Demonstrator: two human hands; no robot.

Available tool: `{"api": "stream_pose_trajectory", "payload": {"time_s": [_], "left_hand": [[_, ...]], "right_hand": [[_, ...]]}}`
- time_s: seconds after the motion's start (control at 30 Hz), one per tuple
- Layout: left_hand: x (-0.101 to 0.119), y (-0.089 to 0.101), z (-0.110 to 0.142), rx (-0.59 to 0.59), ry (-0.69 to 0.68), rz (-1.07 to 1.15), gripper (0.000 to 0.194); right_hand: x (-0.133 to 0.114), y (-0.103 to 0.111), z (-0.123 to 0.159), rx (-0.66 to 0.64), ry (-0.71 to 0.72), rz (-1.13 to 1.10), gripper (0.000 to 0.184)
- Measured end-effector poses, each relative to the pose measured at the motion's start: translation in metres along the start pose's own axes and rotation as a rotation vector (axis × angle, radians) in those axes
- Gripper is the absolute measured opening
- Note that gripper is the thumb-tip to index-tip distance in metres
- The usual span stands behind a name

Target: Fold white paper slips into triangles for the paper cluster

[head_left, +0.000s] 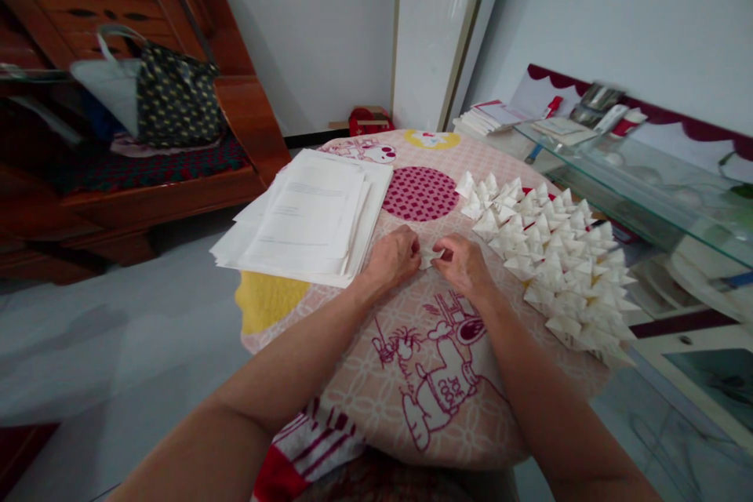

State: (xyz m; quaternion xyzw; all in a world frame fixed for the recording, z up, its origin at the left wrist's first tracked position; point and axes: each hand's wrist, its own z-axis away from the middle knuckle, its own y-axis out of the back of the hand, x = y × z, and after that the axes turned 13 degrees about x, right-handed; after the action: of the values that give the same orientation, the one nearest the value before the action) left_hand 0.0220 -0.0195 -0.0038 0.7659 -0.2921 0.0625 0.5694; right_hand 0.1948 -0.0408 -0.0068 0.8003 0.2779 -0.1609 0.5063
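Observation:
Between my two hands, over the middle of the cloth-covered table (376, 345), is a small folded piece of white paper (431, 256). My left hand (395, 255) has its fingers closed on the paper's left side. On the opposite side, my right hand (462, 263) pinches it between thumb and fingers. To the right stand rows of folded white paper pieces (547, 251) with pointed tips. A stack of white paper sheets (306, 212), the top one faintly printed, lies beyond my left hand.
Right of the table is a glass shelf (647, 172) with a cup and papers on it. A wooden bench (176, 180) holding a patterned bag (176, 94) stands at the left. A tall white cabinet-like unit (432, 31) stands against the back wall.

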Motion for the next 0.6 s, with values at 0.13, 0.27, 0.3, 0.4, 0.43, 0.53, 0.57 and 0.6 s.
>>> {"api": "stream_pose_trajectory", "payload": {"time_s": [0.13, 0.27, 0.3, 0.4, 0.43, 0.53, 0.57, 0.6], "left_hand": [[0.0011, 0.0004, 0.0007, -0.003, 0.003, 0.0, 0.015], [0.002, 0.0009, 0.0005, -0.012, 0.002, -0.005, 0.015], [0.0021, 0.0009, 0.0004, -0.013, 0.001, -0.009, 0.015], [0.0026, 0.0009, 0.0002, -0.019, -0.004, -0.022, 0.015], [0.0029, 0.0012, 0.0003, -0.021, -0.003, -0.027, 0.015], [0.0041, 0.0027, 0.0007, -0.027, -0.005, -0.039, 0.016], [0.0044, 0.0032, 0.0009, -0.028, -0.006, -0.04, 0.016], [0.0046, 0.0037, 0.001, -0.027, -0.009, -0.039, 0.016]], "right_hand": [[0.0008, 0.0003, -0.0002, -0.014, -0.031, 0.058, 0.016], [0.0017, -0.0015, -0.0005, 0.004, -0.045, 0.084, 0.017], [0.0013, -0.0019, -0.0008, 0.006, -0.053, 0.085, 0.018], [-0.0015, -0.0021, -0.0019, -0.008, -0.09, 0.089, 0.021], [-0.0028, -0.002, -0.0023, -0.017, -0.102, 0.092, 0.023], [-0.0054, -0.0014, -0.003, -0.034, -0.12, 0.097, 0.027], [-0.0056, -0.0014, -0.003, -0.035, -0.123, 0.096, 0.027], [-0.0055, -0.0014, -0.0029, -0.034, -0.122, 0.095, 0.025]]}}
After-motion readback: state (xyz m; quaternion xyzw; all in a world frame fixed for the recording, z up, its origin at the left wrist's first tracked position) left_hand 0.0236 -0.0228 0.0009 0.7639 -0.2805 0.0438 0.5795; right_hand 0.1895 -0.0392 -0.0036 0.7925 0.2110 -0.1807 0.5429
